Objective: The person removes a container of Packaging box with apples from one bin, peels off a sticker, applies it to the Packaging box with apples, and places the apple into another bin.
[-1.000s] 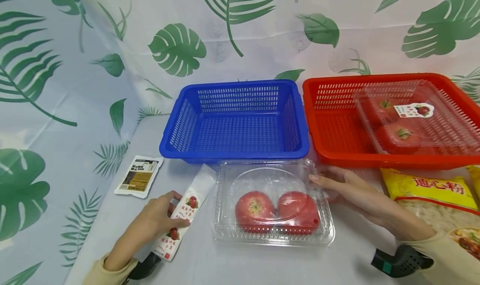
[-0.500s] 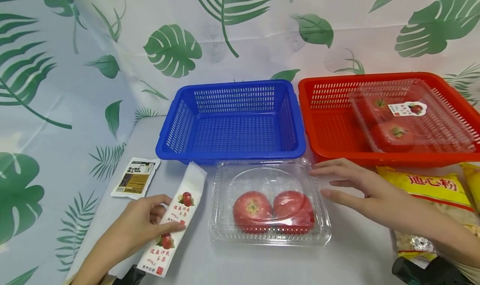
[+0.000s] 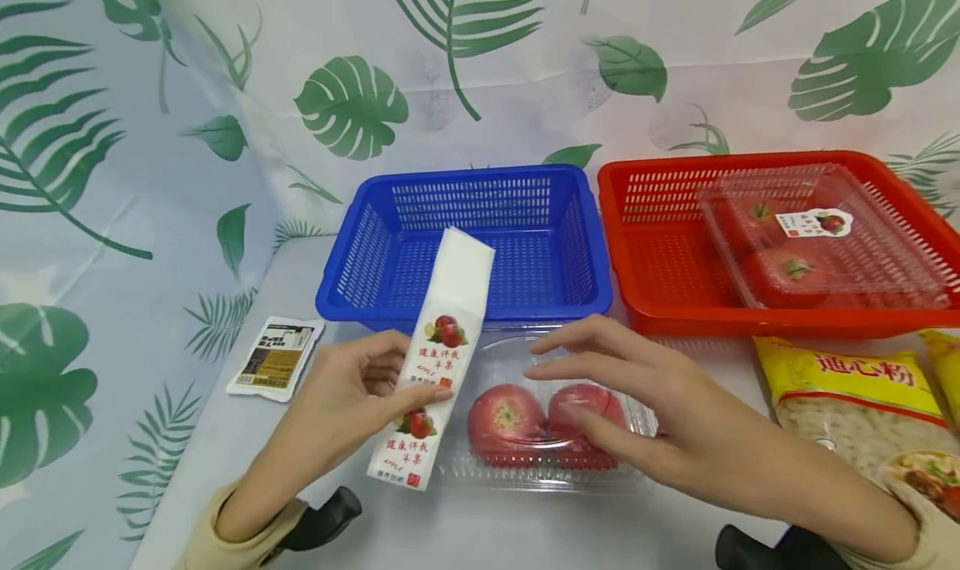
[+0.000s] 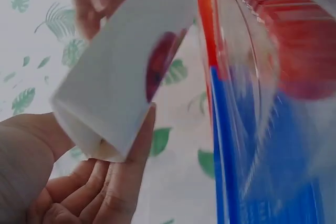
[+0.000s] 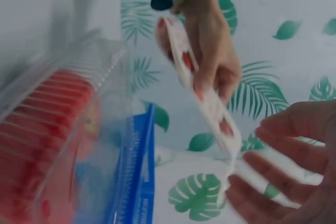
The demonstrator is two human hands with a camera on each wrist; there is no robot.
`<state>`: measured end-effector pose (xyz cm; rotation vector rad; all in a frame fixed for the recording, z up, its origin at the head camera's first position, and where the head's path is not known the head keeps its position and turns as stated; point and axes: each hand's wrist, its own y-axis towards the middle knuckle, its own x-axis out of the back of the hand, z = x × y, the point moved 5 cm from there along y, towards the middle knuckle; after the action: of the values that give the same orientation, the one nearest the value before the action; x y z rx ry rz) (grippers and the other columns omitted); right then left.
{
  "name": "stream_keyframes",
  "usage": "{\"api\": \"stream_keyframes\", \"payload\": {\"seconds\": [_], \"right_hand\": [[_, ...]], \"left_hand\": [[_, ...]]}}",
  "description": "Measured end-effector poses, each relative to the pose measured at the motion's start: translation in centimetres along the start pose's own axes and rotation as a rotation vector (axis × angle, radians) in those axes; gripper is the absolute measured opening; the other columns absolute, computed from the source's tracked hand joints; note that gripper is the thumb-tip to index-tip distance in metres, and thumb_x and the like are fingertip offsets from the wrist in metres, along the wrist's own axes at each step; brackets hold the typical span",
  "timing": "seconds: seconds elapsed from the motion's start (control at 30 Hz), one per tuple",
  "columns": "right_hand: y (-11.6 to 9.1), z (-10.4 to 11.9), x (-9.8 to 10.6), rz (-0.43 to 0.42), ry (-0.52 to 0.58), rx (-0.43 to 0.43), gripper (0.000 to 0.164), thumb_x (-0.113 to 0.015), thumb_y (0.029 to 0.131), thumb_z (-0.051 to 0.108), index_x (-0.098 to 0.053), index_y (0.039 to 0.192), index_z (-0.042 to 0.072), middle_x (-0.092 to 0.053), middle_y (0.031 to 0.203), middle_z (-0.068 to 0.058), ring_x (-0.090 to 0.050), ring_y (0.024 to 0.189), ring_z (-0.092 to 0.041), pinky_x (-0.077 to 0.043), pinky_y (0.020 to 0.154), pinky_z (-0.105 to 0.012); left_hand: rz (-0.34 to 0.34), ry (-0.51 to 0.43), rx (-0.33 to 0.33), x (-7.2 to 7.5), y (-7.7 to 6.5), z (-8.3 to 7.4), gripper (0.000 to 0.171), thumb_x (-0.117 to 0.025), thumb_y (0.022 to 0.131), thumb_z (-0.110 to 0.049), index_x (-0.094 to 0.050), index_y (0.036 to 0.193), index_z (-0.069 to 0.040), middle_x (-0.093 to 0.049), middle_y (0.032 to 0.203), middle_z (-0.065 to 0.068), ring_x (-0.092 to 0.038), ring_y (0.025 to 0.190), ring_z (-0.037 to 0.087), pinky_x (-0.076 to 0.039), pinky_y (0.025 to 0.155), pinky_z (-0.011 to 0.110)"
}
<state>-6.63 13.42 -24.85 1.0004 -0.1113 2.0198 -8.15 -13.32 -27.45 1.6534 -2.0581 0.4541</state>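
My left hand (image 3: 356,395) pinches a folded strip of apple labels (image 3: 442,328), white with red apples and red lettering, its thumb across the front. The strip's blank upper end stands over the blue basket's front rim. A clear plastic box (image 3: 487,470) with two red apples (image 3: 508,424) sits on the table, lid down, partly behind the strip and my right hand. Above that box my right hand (image 3: 645,403) hovers with fingers spread and nothing in them. In the right wrist view its fingertips (image 5: 236,182) are close to the strip; contact cannot be told.
Behind the box stands a blue basket (image 3: 360,312). To its right a red basket (image 3: 750,320) holds another clear box (image 3: 825,270) bearing an apple label. A yellow pasta bag (image 3: 847,387) lies at the right, a small flat packet (image 3: 276,358) at the left.
My left hand has lifted the label strip and carried it rightward, toward the box. My right hand has left the box's right side and moved left over it.
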Motion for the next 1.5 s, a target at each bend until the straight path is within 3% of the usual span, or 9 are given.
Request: {"api": "stream_keyframes", "payload": {"seconds": [0.1, 0.33, 0.57, 0.7, 0.8, 0.97, 1.27, 1.5], "right_hand": [[0.8, 0.3, -0.4, -0.005, 0.004, 0.09, 0.05, -0.078, 0.093, 0.006, -0.068, 0.136, 0.031, -0.06, 0.139, 0.015, -0.058, 0.128, -0.009, -0.058, 0.095, -0.029], [2.1, -0.2, -1.1, -0.073, -0.057, 0.257, 0.055, -0.082, 0.084, -0.006, -0.07, 0.134, 0.015, -0.065, 0.133, 0.002, -0.064, 0.121, -0.018, -0.059, 0.095, -0.031], [2.1, -1.0, -1.2, -0.111, -0.099, 0.247, 0.053, -0.087, 0.081, -0.001, -0.073, 0.13, 0.013, -0.066, 0.13, 0.0, -0.066, 0.117, -0.018, -0.06, 0.092, -0.031], [2.1, -1.3, -1.1, -0.152, -0.11, 0.244, 0.052, -0.089, 0.079, -0.001, -0.074, 0.127, 0.012, -0.067, 0.128, -0.001, -0.066, 0.117, -0.019, -0.059, 0.093, -0.028], [2.1, -1.4, -1.0, -0.177, -0.109, 0.259, 0.054, -0.09, 0.077, -0.003, -0.075, 0.127, 0.011, -0.067, 0.126, -0.001, -0.067, 0.115, -0.02, -0.057, 0.093, -0.023], [2.0, -1.6, -0.9, -0.204, -0.084, 0.267, 0.054, -0.089, 0.076, -0.005, -0.075, 0.125, 0.009, -0.07, 0.122, -0.002, -0.069, 0.112, -0.02, -0.057, 0.091, -0.021], [2.1, -1.4, -0.7, -0.221, -0.014, 0.228, 0.049, -0.087, 0.078, -0.008, -0.077, 0.122, 0.009, -0.072, 0.117, 0.001, -0.071, 0.107, -0.017, -0.06, 0.086, -0.024], [2.2, -1.2, -0.5, -0.242, 0.047, 0.179, 0.043, -0.083, 0.081, -0.01, -0.079, 0.118, 0.012, -0.074, 0.112, 0.006, -0.07, 0.105, -0.012, -0.06, 0.086, -0.024]], "left_hand": [[0.067, -0.111, -0.027, -1.7, 1.6, -0.4, 0.027, -0.088, 0.086, -0.016, -0.075, 0.104, 0.0, -0.075, 0.084, 0.004, -0.068, 0.069, 0.015, -0.059, 0.063, 0.027], [0.279, -0.317, 0.061, -5.7, 3.7, -0.8, 0.031, -0.085, 0.089, -0.017, -0.076, 0.116, -0.005, -0.078, 0.089, 0.005, -0.073, 0.076, 0.018, -0.061, 0.067, 0.029], [0.387, -0.47, 0.059, -6.3, 3.6, -1.0, 0.047, -0.084, 0.089, -0.012, -0.068, 0.132, -0.002, -0.078, 0.106, 0.01, -0.076, 0.095, 0.023, -0.062, 0.082, 0.033], [0.446, -0.536, 0.014, -6.5, 3.3, -1.1, 0.052, -0.079, 0.091, -0.003, -0.061, 0.14, 0.003, -0.075, 0.115, 0.016, -0.075, 0.103, 0.025, -0.061, 0.09, 0.036], [0.434, -0.527, -0.033, -6.4, 3.3, -1.2, 0.044, -0.074, 0.094, 0.0, -0.062, 0.137, 0.006, -0.075, 0.113, 0.017, -0.074, 0.101, 0.022, -0.061, 0.089, 0.034], [0.348, -0.471, -0.057, -6.1, 3.4, -1.2, 0.03, -0.074, 0.095, -0.001, -0.068, 0.123, 0.005, -0.077, 0.105, 0.014, -0.075, 0.095, 0.019, -0.062, 0.084, 0.032], [0.258, -0.487, -0.132, -6.1, 3.3, -1.8, 0.022, -0.073, 0.093, 0.008, -0.067, 0.115, 0.008, -0.076, 0.105, 0.017, -0.075, 0.093, 0.019, -0.063, 0.081, 0.032], [0.239, -0.492, -0.145, -6.2, 3.1, -2.2, 0.02, -0.072, 0.093, 0.01, -0.067, 0.113, 0.008, -0.075, 0.109, 0.018, -0.075, 0.096, 0.02, -0.063, 0.082, 0.033]]}}
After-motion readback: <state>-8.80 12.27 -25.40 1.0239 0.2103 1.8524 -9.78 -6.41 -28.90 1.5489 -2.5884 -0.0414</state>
